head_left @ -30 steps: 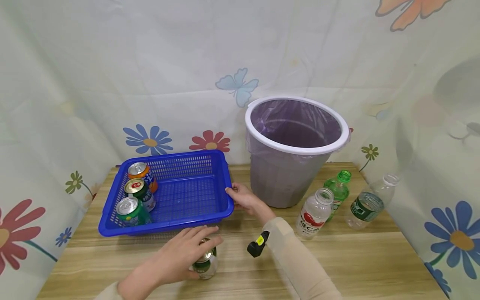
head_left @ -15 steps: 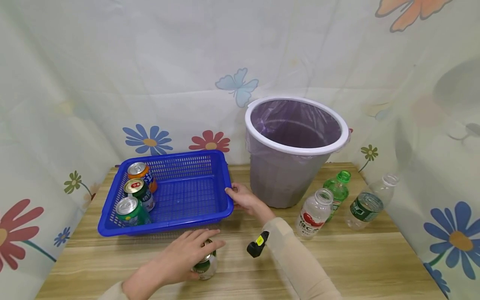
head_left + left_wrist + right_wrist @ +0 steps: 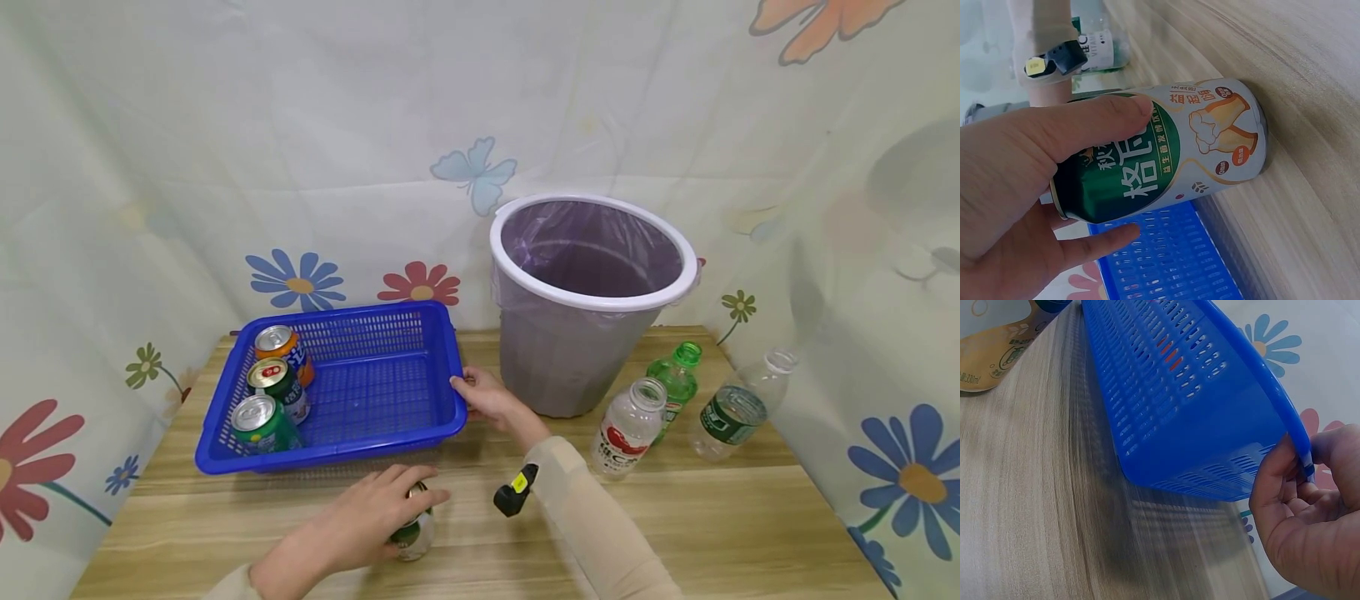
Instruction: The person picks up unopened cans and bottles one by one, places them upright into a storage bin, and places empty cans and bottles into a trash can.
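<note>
On the wooden table at the front, my left hand (image 3: 372, 518) grips a drink can (image 3: 413, 533) with a green and white label. In the left wrist view the thumb lies along the label of this can (image 3: 1179, 140), and one finger sticks out away from it. My right hand (image 3: 491, 395) holds the right rim of the blue plastic basket (image 3: 459, 379). The right wrist view shows the right hand (image 3: 1310, 506) pinching that rim between thumb and fingers. Along the basket's left side stand an orange can (image 3: 303, 364), a dark green can (image 3: 279, 389) and a green can (image 3: 264, 423).
A grey bin (image 3: 558, 358) with a white rim and a clear liner stands behind my right hand. To its right are a clear bottle with a red label (image 3: 628, 429), a green bottle (image 3: 673, 383) and a clear bottle with a green label (image 3: 738, 408).
My left hand has shifted slightly right and down, settling closer around the can. The right hand and the basket stay where they were.
</note>
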A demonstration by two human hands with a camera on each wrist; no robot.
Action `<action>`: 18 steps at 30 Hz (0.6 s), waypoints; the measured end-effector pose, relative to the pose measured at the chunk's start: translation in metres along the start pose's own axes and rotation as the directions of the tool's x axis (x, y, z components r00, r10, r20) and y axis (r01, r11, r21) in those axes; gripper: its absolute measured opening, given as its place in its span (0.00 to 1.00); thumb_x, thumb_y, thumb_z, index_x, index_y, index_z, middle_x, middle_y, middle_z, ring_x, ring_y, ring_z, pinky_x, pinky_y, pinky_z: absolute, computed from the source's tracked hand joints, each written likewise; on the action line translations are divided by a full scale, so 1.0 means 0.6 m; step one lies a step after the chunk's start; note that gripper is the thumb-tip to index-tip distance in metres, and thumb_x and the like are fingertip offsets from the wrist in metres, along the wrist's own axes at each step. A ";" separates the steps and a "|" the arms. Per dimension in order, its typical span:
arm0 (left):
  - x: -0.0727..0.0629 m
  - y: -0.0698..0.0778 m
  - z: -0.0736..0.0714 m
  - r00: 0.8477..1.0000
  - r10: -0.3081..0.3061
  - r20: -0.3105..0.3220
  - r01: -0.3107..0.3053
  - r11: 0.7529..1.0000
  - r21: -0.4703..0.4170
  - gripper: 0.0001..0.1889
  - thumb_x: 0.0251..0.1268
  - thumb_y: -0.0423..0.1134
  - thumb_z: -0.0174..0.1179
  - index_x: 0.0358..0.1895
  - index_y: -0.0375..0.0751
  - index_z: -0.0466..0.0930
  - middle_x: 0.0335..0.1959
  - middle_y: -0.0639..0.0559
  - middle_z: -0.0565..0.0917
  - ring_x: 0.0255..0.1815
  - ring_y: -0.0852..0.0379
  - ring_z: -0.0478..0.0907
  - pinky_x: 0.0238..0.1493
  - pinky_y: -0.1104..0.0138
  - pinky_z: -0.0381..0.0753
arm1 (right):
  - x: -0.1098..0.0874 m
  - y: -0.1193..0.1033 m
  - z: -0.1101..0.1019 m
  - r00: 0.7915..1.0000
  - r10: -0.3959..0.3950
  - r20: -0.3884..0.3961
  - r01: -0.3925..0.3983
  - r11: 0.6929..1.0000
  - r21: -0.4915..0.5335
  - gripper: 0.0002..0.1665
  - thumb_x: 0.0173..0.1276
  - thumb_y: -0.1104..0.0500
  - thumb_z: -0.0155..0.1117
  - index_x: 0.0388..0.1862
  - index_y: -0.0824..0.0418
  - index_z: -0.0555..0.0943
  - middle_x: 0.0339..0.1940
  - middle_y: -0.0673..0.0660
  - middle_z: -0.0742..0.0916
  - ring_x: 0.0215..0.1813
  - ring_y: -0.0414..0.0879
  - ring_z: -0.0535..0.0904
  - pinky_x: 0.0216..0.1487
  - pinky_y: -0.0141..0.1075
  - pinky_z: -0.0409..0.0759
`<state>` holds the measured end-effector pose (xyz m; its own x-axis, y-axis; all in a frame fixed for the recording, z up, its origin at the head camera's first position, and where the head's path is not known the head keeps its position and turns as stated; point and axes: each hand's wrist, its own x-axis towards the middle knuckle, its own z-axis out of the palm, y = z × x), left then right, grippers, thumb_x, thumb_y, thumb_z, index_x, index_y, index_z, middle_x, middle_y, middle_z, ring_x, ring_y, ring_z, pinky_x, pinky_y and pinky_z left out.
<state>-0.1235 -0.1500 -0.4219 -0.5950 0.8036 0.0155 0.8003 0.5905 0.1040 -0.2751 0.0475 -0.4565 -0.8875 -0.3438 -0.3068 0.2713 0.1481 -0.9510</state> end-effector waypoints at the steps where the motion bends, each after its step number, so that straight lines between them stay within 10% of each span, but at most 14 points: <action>1: 0.000 0.000 0.000 1.000 0.003 -0.002 -0.003 1.000 -0.001 0.41 0.39 0.46 0.74 0.63 0.53 0.66 0.61 0.47 0.68 0.58 0.48 0.69 0.45 0.53 0.79 | 0.000 0.000 0.000 1.000 0.001 0.001 -0.001 1.000 0.000 0.17 0.73 0.58 0.46 0.54 0.68 0.67 0.50 0.68 0.79 0.38 0.47 0.81 0.36 0.40 0.82; 18: 0.006 -0.002 0.001 1.000 -0.006 0.015 0.006 1.000 -0.026 0.33 0.37 0.42 0.76 0.53 0.50 0.73 0.53 0.50 0.72 0.50 0.52 0.71 0.36 0.67 0.80 | 0.000 -0.001 0.000 1.000 -0.005 0.000 0.005 1.000 0.008 0.16 0.73 0.58 0.46 0.53 0.68 0.67 0.50 0.68 0.79 0.40 0.50 0.81 0.37 0.41 0.83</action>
<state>-0.1266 -0.1478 -0.4223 -0.5987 0.8010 0.0000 0.7942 0.5936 0.1302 -0.2752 0.0471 -0.4562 -0.8891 -0.3442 -0.3016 0.2695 0.1388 -0.9529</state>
